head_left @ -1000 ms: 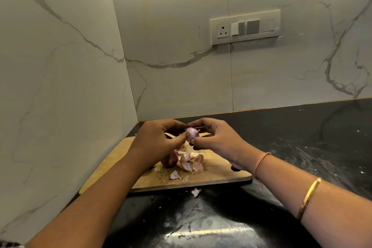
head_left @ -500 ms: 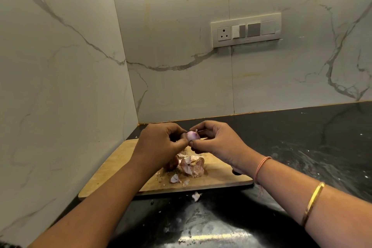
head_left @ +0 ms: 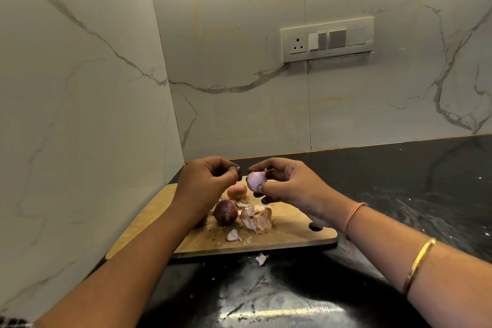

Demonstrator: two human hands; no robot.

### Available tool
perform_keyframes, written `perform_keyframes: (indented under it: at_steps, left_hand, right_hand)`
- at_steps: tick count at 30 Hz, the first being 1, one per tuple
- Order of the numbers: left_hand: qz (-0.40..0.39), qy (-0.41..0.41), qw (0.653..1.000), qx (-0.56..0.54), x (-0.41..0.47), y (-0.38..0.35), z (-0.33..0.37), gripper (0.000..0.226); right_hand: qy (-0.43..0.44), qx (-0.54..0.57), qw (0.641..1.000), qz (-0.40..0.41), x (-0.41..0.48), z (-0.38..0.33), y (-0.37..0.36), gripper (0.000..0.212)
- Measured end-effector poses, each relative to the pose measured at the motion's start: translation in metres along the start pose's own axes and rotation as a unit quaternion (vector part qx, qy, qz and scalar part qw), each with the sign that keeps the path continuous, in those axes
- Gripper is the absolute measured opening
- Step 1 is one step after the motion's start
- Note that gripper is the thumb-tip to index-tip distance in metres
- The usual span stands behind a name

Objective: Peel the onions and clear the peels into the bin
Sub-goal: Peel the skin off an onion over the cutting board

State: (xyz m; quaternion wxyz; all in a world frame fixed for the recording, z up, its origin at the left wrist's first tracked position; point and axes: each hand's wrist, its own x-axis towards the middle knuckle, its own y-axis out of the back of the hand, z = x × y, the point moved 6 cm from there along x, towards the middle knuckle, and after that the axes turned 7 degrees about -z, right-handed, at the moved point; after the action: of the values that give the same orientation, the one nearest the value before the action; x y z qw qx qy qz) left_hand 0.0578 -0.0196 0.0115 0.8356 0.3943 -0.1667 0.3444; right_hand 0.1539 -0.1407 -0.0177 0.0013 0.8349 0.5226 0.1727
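Grips a small peeled pale-purple onion (head_left: 256, 180) between the thumb and fingertips of the right hand (head_left: 290, 188), up in the air over the far part of the light wooden cutting board (head_left: 287, 237). Curls the left hand (head_left: 207, 184) just beside it, fingertips bunched on something dark; cannot tell whether that is a scrap of skin or only a nail. Hides the top of a pale orange-pink onion (head_left: 237, 192) behind the left knuckles, and a dark shape under the left wrist, too covered to name. Covers the board's near left stretch with the left forearm, and part of its round hanging hole (head_left: 315, 227) with the right wrist.

In plain sight on the board: a dark red unpeeled onion (head_left: 225, 212) against a heap of papery pink peels (head_left: 257, 218), and a loose pale flake (head_left: 233, 235) nearer the front edge. Just past that edge, on the glossy black countertop (head_left: 399, 194): one white peel scrap (head_left: 261, 258).

Hemmed in by white veined marble wall (head_left: 80, 114) on the left and behind; open counter to the right.
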Motion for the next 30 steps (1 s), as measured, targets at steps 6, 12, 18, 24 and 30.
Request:
perform_keyframes:
  at_steps: [6,12,18,24,30]
  left_hand:
    - [-0.031,-0.008,0.996,0.081,0.0,-0.002,-0.001,0.014]
    - [-0.074,-0.044,0.995,0.059,-0.005,-0.01,0.009,0.016]
    - [-0.073,-0.052,0.995,0.05,-0.006,-0.009,0.013,0.019]
    - [-0.059,-0.084,0.986,0.128,-0.007,-0.009,0.019,0.017]
    - [-0.03,-0.075,0.989,0.123,-0.005,-0.005,0.014,0.016]
  right_hand:
    - [0.003,-0.002,1.0,0.016,0.0,0.001,0.0,0.027]
    - [0.017,-0.038,0.998,0.045,0.0,0.001,0.001,0.028]
    - [0.024,-0.081,0.995,0.061,0.001,0.0,0.002,0.03]
    - [0.029,-0.074,0.995,0.062,0.001,0.0,0.001,0.023]
    - [0.029,-0.035,0.998,0.053,0.002,0.001,0.0,0.024]
